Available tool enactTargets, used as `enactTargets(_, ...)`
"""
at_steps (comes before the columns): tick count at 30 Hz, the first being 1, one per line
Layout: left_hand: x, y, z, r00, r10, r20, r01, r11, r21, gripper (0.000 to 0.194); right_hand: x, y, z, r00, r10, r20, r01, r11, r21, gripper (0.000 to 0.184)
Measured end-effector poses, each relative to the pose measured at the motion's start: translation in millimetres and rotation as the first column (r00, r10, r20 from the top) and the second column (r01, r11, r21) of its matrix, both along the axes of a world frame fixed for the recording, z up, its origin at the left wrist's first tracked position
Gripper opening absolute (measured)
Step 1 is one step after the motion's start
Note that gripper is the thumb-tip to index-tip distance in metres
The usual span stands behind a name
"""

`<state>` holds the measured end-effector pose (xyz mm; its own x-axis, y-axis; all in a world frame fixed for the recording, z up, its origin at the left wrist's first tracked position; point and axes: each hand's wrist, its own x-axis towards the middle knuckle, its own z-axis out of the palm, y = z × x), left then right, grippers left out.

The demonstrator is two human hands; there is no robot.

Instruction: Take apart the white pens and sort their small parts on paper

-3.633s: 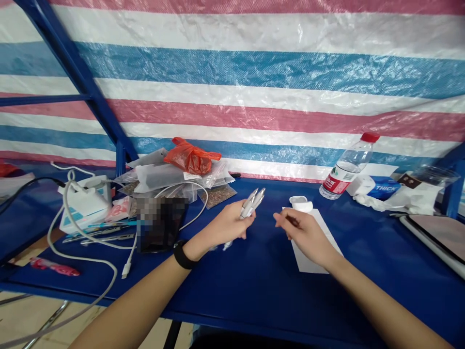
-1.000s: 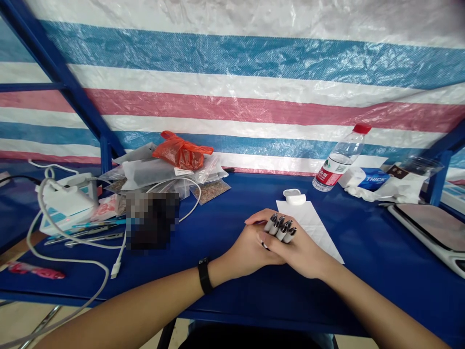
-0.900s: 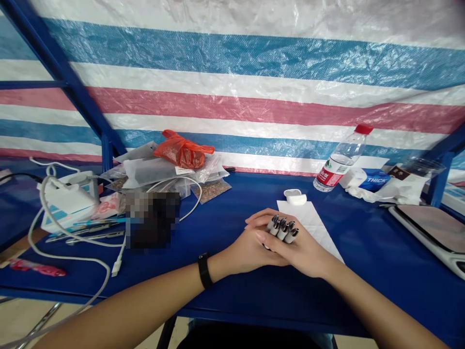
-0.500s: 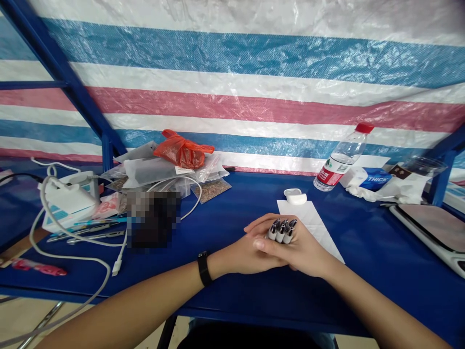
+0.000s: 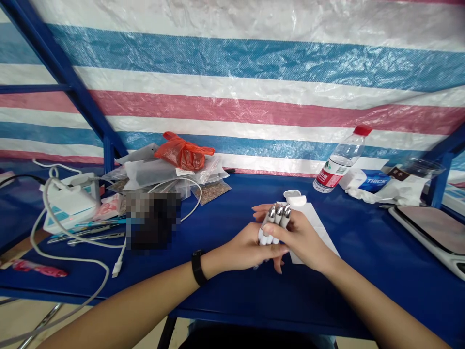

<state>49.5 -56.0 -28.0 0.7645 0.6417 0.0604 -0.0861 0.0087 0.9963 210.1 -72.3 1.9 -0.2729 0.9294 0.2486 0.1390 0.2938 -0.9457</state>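
Note:
Both my hands meet above the middle of the blue table (image 5: 363, 271) and hold a bundle of several white pens (image 5: 273, 224) with silver tips pointing up and away. My left hand (image 5: 244, 249), with a black band on its wrist, is closed round the bundle from the left. My right hand (image 5: 301, 238) wraps it from the right. A white sheet of paper (image 5: 317, 220) lies just beyond my right hand, with a small white case (image 5: 295, 198) at its far end.
A clear water bottle (image 5: 340, 160) with a red cap leans at the back right beside a blue-and-white pack (image 5: 374, 182). Plastic bags and an orange bag (image 5: 183, 152) are piled at the back left, with a white charger and cables (image 5: 69, 203).
My hands have lifted the pen bundle off the table and tilted it more upright. The fingers have shifted round the pens and the tips are drawn closer together.

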Motion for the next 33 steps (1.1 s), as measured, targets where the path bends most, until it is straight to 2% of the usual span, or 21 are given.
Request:
enactTargets(2, -3.5, 3.4, 3.9, 0.999, 0.035, 0.026, -0.032, 0.995, -0.098, 0.046, 0.9, 3.6, 0.3, 0.997, -0.082, -0.013, 0.082, 0.997, 0.008, 0.028)
enactTargets(5, -6.8, 7.2, 8.5, 0.994, 0.083, 0.074, -0.058, 0.957, -0.284, 0.047, 1.7, 7.5, -0.2, 0.986, -0.164, -0.028, 0.164, 0.986, -0.012, 0.036)
enactTargets(8, -7.4, 8.9, 10.3, 0.992, 0.117, 0.043, -0.092, 0.924, -0.372, 0.051, 1.1, 9.7, -3.0, 0.971, -0.229, -0.061, 0.228, 0.973, -0.029, 0.04)
enactTargets(14, -8.4, 10.5, 13.0, 0.988, 0.143, -0.053, -0.153, 0.934, -0.322, 0.052, -2.4, 12.1, -8.2, 0.959, -0.279, -0.053, 0.278, 0.96, -0.026, 0.051)
enactTargets(16, -11.2, 12.5, 16.4, 0.981, 0.173, -0.084, -0.189, 0.944, -0.271, 0.048, -1.6, 13.9, -8.0, 0.926, -0.363, -0.105, 0.361, 0.932, -0.038, 0.051)
enactTargets(18, -17.1, 16.0, 21.8, 0.947, 0.253, -0.197, -0.282, 0.949, -0.139, 0.04, 2.4, 17.4, -6.4, 0.851, -0.481, -0.211, 0.478, 0.876, -0.067, 0.05)
enactTargets(19, -21.2, 18.1, 25.1, 0.904, 0.31, -0.294, -0.329, 0.944, -0.015, 0.036, 5.7, 19.6, -4.9, 0.8, -0.534, -0.273, 0.534, 0.842, -0.082, 0.05)
enactTargets(20, -25.8, 20.3, 28.5, 0.827, 0.381, -0.414, -0.35, 0.924, 0.151, 0.033, 9.6, 22.1, -3.2, 0.75, -0.574, -0.328, 0.579, 0.81, -0.096, 0.049)
enactTargets(21, -30.6, 22.3, 31.6, 0.709, 0.467, -0.529, -0.308, 0.879, 0.363, 0.026, 13.8, 24.6, -1.2, 0.707, -0.603, -0.369, 0.613, 0.783, -0.104, 0.049)
enactTargets(22, -35.1, 24.1, 34.0, 0.554, 0.563, -0.613, -0.206, 0.806, 0.555, 0.02, 18.2, 26.9, 0.8, 0.678, -0.62, -0.395, 0.637, 0.763, -0.105, 0.049)
enactTargets(23, -39.0, 25.6, 35.7, 0.394, 0.65, -0.651, -0.104, 0.735, 0.671, 0.02, 22.2, 29.0, 2.7, 0.661, -0.631, -0.408, 0.655, 0.749, -0.097, 0.049)
enactTargets(24, -41.9, 26.6, 36.4, 0.257, 0.697, -0.669, -0.012, 0.695, 0.719, 0.022, 25.6, 30.7, 4.3, 0.653, -0.638, -0.408, 0.668, 0.739, -0.087, 0.049)
enactTargets(25, -43.8, 27.1, 36.2, 0.151, 0.721, -0.676, 0.055, 0.677, 0.734, 0.027, 28.2, 31.9, 5.7, 0.651, -0.645, -0.401, 0.676, 0.732, -0.08, 0.049)
enactTargets(26, -44.6, 27.2, 35.2, 0.079, 0.727, -0.682, 0.09, 0.676, 0.731, 0.032, 29.8, 32.7, 6.8, 0.653, -0.649, -0.391, 0.679, 0.73, -0.079, 0.05)
enactTargets(27, -44.6, 26.8, 33.7, 0.034, 0.729, -0.684, 0.11, 0.678, 0.727, 0.036, 30.5, 33.0, 7.4, 0.656, -0.652, -0.38, 0.677, 0.731, -0.087, 0.05)
enactTargets(29, -42.9, 25.1, 29.7, -0.005, 0.762, -0.647, 0.146, 0.641, 0.754, 0.043, 29.8, 32.6, 7.6, 0.669, -0.657, -0.348, 0.666, 0.738, -0.113, 0.051)
enactTargets(31, -40.6, 22.9, 25.5, -0.006, 0.809, -0.587, 0.191, 0.578, 0.794, 0.047, 27.4, 31.3, 6.0, 0.692, -0.651, -0.313, 0.649, 0.75, -0.127, 0.051)
enactTargets(33, -38.8, 20.8, 21.6, 0.026, 0.828, -0.56, 0.231, 0.54, 0.809, 0.054, 24.9, 29.9, 2.9, 0.723, -0.632, -0.278, 0.625, 0.77, -0.126, 0.052)
